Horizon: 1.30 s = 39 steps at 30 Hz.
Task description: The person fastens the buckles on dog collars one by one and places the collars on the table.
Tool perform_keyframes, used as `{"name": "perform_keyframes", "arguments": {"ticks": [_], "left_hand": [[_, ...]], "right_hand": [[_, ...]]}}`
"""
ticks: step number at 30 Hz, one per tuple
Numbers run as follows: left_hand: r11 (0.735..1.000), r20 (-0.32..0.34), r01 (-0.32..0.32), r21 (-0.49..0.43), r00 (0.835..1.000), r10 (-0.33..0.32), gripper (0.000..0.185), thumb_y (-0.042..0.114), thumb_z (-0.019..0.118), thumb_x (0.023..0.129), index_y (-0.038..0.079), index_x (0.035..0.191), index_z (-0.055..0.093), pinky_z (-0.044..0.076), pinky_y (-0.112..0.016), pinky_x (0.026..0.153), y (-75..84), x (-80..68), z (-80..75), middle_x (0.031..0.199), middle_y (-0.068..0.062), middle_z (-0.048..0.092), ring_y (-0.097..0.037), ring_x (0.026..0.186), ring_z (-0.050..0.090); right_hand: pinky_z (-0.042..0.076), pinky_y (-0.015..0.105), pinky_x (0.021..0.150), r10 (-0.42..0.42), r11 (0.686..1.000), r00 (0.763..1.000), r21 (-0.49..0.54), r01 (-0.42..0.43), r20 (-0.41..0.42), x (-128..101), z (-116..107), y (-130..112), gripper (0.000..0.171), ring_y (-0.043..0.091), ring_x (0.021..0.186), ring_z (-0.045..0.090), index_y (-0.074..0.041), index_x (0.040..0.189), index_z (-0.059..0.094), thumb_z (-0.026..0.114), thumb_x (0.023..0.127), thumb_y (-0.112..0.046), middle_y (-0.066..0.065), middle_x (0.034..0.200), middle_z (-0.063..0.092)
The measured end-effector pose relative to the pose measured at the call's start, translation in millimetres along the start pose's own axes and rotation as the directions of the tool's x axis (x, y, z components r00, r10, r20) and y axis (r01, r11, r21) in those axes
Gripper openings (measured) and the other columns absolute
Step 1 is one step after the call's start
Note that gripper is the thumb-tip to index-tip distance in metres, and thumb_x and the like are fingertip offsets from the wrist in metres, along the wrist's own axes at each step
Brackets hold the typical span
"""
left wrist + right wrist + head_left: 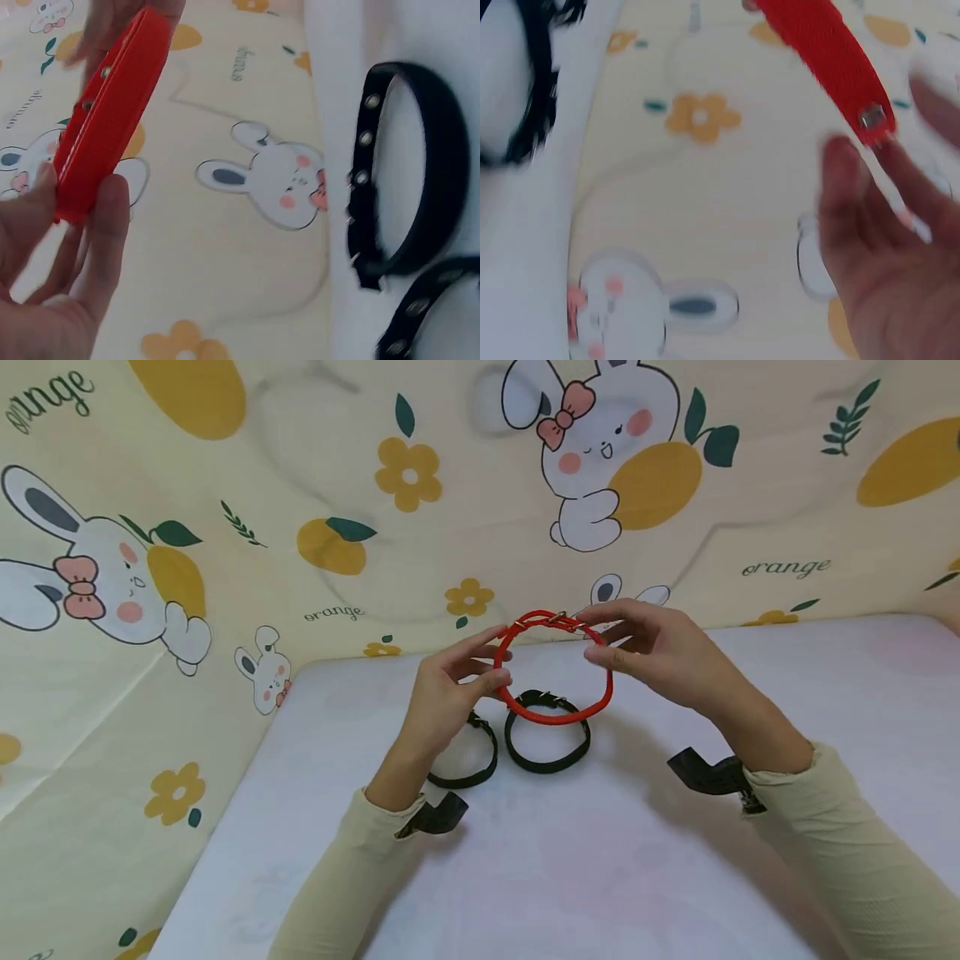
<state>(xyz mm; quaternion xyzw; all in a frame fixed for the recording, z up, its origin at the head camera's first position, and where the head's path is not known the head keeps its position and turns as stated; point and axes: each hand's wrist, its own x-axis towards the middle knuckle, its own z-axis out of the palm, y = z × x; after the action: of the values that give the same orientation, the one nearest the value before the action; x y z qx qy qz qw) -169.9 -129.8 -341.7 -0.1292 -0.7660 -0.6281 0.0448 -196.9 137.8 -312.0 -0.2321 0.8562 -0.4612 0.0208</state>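
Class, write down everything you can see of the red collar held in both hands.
The red buckled collar strap is closed into a loop and held up above the white table, clear of the two black studded collars lying below it. It looks like woven or leather-like band with small metal-rimmed holes and a brass-coloured buckle at the top. The left hand pinches its left side; the right hand pinches it near the buckle.

Two black collars (547, 737) on white table (825, 710), rabbit-and-orange print cloth (225, 527) behind
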Motion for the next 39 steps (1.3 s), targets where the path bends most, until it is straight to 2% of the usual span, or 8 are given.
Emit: {"name": "perform_keyframes", "arguments": {"ticks": [3, 7, 10, 13, 16, 19, 30, 39], "left_hand": [[0.995, -0.004, 0.075, -0.060, 0.997, -0.075, 0.051, 0.002, 0.071, 0.089, 0.019, 0.136, 0.062, 0.061, -0.036, 0.080, -3.5, 4.9, 6.6, 0.114, -0.017, 0.068, -0.024, 0.086, 0.072], [0.981, 0.021, 0.157, -0.111, 0.988, -0.156, 0.049, 0.003, 0.070, 0.090, 0.023, 0.134, 0.064, 0.061, -0.035, 0.081, -7.8, 13.6, 17.5, 0.116, -0.017, 0.069, -0.023, 0.086, 0.073], [0.979, 0.078, 0.184, -0.083, 0.981, -0.177, 0.051, 0.004, 0.070, 0.090, 0.023, 0.136, 0.062, 0.061, -0.034, 0.083, -8.2, 20.0, 24.9, 0.119, -0.015, 0.067, -0.027, 0.092, 0.072], [0.985, 0.205, 0.174, 0.002, 0.964, -0.171, 0.065, 0.002, 0.075, 0.086, 0.022, 0.144, 0.054, 0.060, -0.031, 0.085, -7.2, 24.1, 27.0, 0.126, -0.011, 0.065, -0.031, 0.108, 0.068], [0.986, 0.335, 0.114, 0.119, 0.931, -0.148, 0.078, -0.001, 0.079, 0.081, 0.019, 0.149, 0.047, 0.059, -0.029, 0.087, -8.9, 27.5, 30.4, 0.130, -0.009, 0.063, -0.028, 0.117, 0.064], [0.967, 0.392, 0.034, 0.252, 0.910, -0.134, 0.079, 0.001, 0.081, 0.079, 0.016, 0.149, 0.047, 0.057, -0.026, 0.091, -14.6, 32.0, 39.5, 0.127, -0.009, 0.066, -0.029, 0.118, 0.064], [0.801, 0.357, -0.062, 0.596, 0.914, -0.195, 0.068, 0.020, 0.089, 0.075, 0.015, 0.137, 0.061, 0.051, -0.024, 0.090, -33.2, 47.1, 77.6, 0.125, 0.004, 0.071, -0.014, 0.115, 0.062], [0.626, 0.445, -0.174, 0.760, 0.841, -0.307, 0.068, 0.027, 0.084, 0.080, 0.012, 0.141, 0.057, 0.044, -0.034, 0.110, -44.3, 61.7, 100.8, 0.134, 0.000, 0.066, -0.016, 0.129, 0.055]], "right_hand": [[0.053, 0.016, 0.084, -0.102, 0.992, 0.987, -0.057, 0.109, 0.124, -5, -9, 13, 0.082, 0.018, 0.113, 0.064, -0.028, 0.149, 0.044, 0.085, 0.079, -0.023, -0.001, 0.148, 0.048], [0.054, 0.016, 0.085, -0.222, 0.966, 0.958, -0.092, 0.241, 0.181, -14, -20, 27, 0.100, 0.014, 0.109, 0.067, -0.025, 0.155, 0.035, 0.090, 0.071, -0.017, 0.004, 0.147, 0.049], [0.056, 0.017, 0.082, -0.178, 0.966, 0.971, -0.161, 0.203, 0.159, -19, -26, 32, 0.097, 0.013, 0.101, 0.068, -0.027, 0.153, 0.038, 0.090, 0.072, -0.020, 0.001, 0.131, 0.063], [0.056, 0.019, 0.079, -0.103, 0.968, 0.984, -0.213, 0.132, 0.143, -21, -32, 39, 0.094, 0.014, 0.099, 0.068, -0.028, 0.151, 0.042, 0.091, 0.071, -0.023, 0.000, 0.124, 0.068], [0.056, 0.022, 0.077, -0.050, 0.967, 0.988, -0.240, 0.084, 0.144, -24, -38, 49, 0.091, 0.018, 0.100, 0.067, -0.027, 0.149, 0.046, 0.091, 0.070, -0.028, 0.000, 0.126, 0.068], [0.055, 0.024, 0.075, 0.004, 0.965, 0.986, -0.258, 0.040, 0.168, -28, -45, 63, 0.089, 0.023, 0.102, 0.066, -0.024, 0.148, 0.049, 0.091, 0.069, -0.032, 0.003, 0.126, 0.069], [0.050, 0.039, 0.083, 0.087, 0.940, 0.964, -0.342, 0.004, 0.250, -32, -51, 105, 0.087, 0.029, 0.110, 0.055, -0.020, 0.145, 0.052, 0.087, 0.071, -0.049, 0.006, 0.129, 0.066], [0.048, 0.051, 0.095, 0.091, 0.933, 0.952, -0.359, 0.021, 0.291, -29, -45, 137, 0.085, 0.029, 0.124, 0.052, -0.013, 0.143, 0.053, 0.087, 0.072, -0.045, 0.004, 0.125, 0.067]]}}
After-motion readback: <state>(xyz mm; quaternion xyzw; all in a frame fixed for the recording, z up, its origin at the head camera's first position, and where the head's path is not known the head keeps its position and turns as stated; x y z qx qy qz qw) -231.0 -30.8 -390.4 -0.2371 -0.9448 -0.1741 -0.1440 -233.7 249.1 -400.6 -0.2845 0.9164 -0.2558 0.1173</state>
